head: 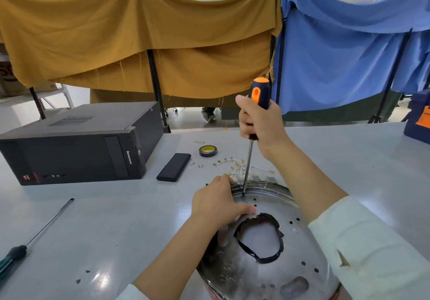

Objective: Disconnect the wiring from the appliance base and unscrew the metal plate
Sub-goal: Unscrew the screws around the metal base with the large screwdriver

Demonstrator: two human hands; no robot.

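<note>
A person works at a grey table (349,160), the right hand (260,123) wrapped around the black-and-orange handle of a screwdriver (252,137) held upright, its tip seated at a screw near the far rim of the shiny round metal plate (251,274), which sits at the table's near edge directly below the camera. The left hand (216,203) presses on the plate's left side, thumb stretched flat toward the black-edged central opening (259,239), fingers resting over the rim. Several small holes in the plate look empty, and loose wires with brass terminals (235,166) lie on the table just beyond it, suggesting the wiring is already off and the unscrewing partly done, with at least this screw left. A few loose screws (200,166) lie near a roll of tape (207,151). The only legible writing is "lenovo" on the black desktop computer (76,146) at left; a second screwdriver (35,234) lies idle nearby.
</note>
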